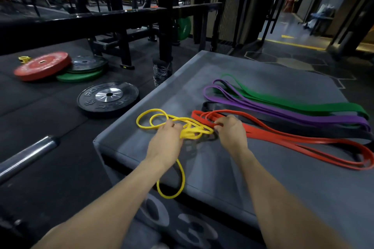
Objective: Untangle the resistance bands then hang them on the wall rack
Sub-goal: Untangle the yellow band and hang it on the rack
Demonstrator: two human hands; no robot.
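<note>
Both hands are down on the grey padded box [263, 70] top. The left hand [166, 141] has its fingers curled into the thin yellow rubber resistance band [145, 126], which sits knotted near the box's left edge with one loop hanging over the front edge. The right hand [230, 133] pinches the tangle where it meets the red flat band [303, 141]. Black band [263, 118], purple bands [263, 107] and green band [303, 105] lie stretched out side by side toward the right edge.

Dim and moody, brightest at upper right.
Soft focus throughout, strong wide-angle bending at edges, smeared blur across upper left.
</note>
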